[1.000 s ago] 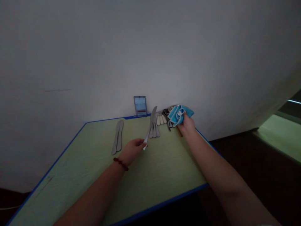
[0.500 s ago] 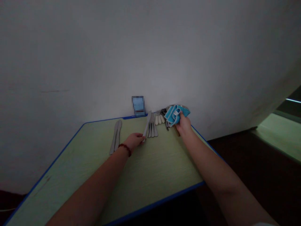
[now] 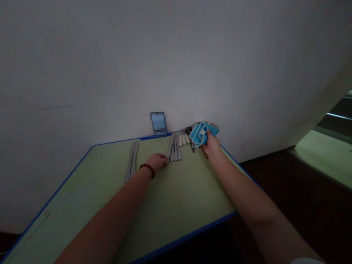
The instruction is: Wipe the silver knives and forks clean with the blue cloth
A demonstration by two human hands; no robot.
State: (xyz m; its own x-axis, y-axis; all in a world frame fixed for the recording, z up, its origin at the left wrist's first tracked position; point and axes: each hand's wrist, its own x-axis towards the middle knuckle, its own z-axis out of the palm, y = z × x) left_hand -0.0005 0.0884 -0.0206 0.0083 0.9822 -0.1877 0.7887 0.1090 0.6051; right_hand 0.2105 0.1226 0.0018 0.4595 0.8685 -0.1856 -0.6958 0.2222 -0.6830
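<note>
My left hand (image 3: 157, 162), with a dark red bead bracelet at the wrist, pinches the handle end of a silver table knife (image 3: 169, 148). The knife lies at the left side of several silver utensils (image 3: 176, 152), close against them; their far ends overlap, so I cannot make out each kind. My right hand (image 3: 213, 145) is closed on a bunched blue cloth (image 3: 200, 135) with pale edges, held above the table's right back corner. Partly under the cloth are a round metal rim (image 3: 212, 124) and a brown handle (image 3: 204, 152).
Two silver table knives (image 3: 131, 161) lie side by side on the left. Several forks with cream handles (image 3: 184, 139) lie near the back edge. A blurred-out upright object (image 3: 158, 124) stands against the wall. The pale green table (image 3: 176, 198) has a blue edge.
The knife in my left hand has come down closer against the neighbouring silver utensils. My right hand still holds the cloth in much the same place. The view has shifted slightly.
</note>
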